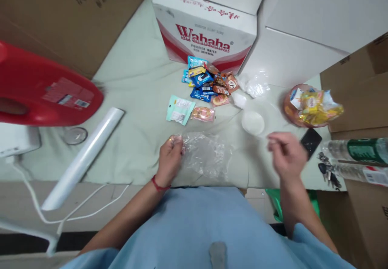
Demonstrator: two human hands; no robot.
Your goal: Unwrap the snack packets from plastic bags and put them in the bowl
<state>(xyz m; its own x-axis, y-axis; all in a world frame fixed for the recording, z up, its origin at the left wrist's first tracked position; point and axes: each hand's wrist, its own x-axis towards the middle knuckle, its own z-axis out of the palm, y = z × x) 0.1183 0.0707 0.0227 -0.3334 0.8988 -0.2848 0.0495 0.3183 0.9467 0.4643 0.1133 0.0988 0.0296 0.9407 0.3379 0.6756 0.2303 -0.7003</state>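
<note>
Left hand (pixel 171 156) pinches the edge of a clear plastic bag (pixel 209 156), thin, crinkled and glossy, which spreads toward 3 o'clock over the pale cloth-covered worktop (pixel 136 83). Blurred, the right hand (pixel 285 152) hangs apart at the bag's 3 o'clock, fingers loosely curled; I cannot tell whether it grips anything. Shiny snack packets (pixel 206 84) lie at 12 o'clock.

place: stockroom/packing spot | evid: cardboard ctns (pixel 75 18), Wahaha water box (pixel 206 30), snack pkts (pixel 209 83)

Before you, the white-and-red carton (pixel 209 30) reads "Wahaha" in red, with "PURIFIED WATER FOR DRINKING" beneath it; the print on your snack packets (pixel 209 84) is too small to read
</note>
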